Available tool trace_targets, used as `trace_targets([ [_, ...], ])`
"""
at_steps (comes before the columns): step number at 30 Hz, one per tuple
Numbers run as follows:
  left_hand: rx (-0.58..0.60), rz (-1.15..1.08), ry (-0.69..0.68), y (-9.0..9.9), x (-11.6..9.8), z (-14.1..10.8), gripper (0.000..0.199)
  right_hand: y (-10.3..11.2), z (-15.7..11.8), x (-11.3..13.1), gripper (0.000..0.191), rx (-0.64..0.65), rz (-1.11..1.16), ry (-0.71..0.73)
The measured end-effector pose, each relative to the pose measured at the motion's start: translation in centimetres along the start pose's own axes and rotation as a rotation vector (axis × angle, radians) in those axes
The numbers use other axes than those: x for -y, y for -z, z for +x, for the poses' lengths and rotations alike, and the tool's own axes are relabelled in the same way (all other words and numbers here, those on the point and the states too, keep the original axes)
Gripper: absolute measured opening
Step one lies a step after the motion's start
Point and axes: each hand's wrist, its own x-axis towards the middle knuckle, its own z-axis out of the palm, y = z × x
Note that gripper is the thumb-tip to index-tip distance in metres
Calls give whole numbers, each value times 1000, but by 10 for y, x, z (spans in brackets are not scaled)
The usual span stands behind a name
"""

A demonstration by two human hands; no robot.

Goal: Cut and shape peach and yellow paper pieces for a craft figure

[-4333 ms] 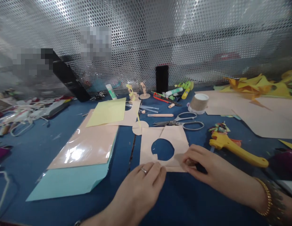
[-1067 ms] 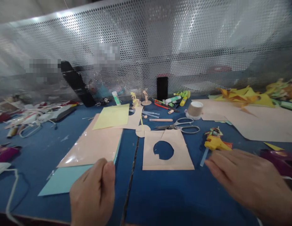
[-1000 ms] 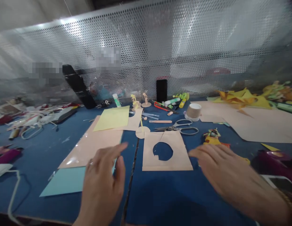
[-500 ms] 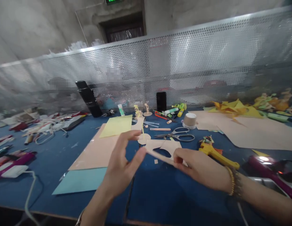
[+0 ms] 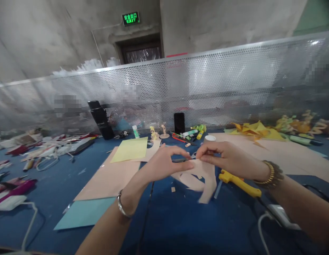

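My left hand (image 5: 168, 161) reaches in from the left, thumb and fingertips closed on the top edge of a cut pale pink paper (image 5: 210, 179). Beside it my right hand (image 5: 228, 156) pinches the same paper, close to the left fingertips. The paper hangs below both hands, curved and blurred at its lower end. Partly hidden behind the fingers are grey scissors (image 5: 177, 160). A yellow glue gun (image 5: 240, 183) lies below my right hand. Under the paper's left side is a small pink scrap (image 5: 173, 189).
Yellow sheet (image 5: 130, 149), pink sheet (image 5: 108, 177) and blue sheet (image 5: 84, 213) lie at the left. Behind stand a phone (image 5: 179, 123), a glue stick (image 5: 135, 131) and a black bottle (image 5: 101, 120). A large pink sheet (image 5: 276, 161) covers the right; a white cable (image 5: 262, 230) runs at front right.
The view has tilted up a little. My left hand has moved right, near my right hand, and now grips the paper. The paper is raised and hangs down from both hands.
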Motion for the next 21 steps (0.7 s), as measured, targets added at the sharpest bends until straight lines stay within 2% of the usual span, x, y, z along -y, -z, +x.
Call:
trace_targets([
  [1, 3, -6, 6, -1, -2, 2, 21, 2, 2, 0, 13, -24, 2, -6],
  [6, -103, -114, 90, 0, -1, 4, 19, 11, 7, -10, 17, -114, 115, -57],
  [10, -218, -205, 170, 7, 14, 0, 19, 16, 8, -26, 20, -169, 136, -74],
  [15, -320, -281, 201, 15, 31, -6, 16, 17, 8, -40, 23, -215, 177, -95],
  [21, -309, -365, 210, 20, 36, -11, 25, 15, 6, -44, 20, -211, 140, -119],
])
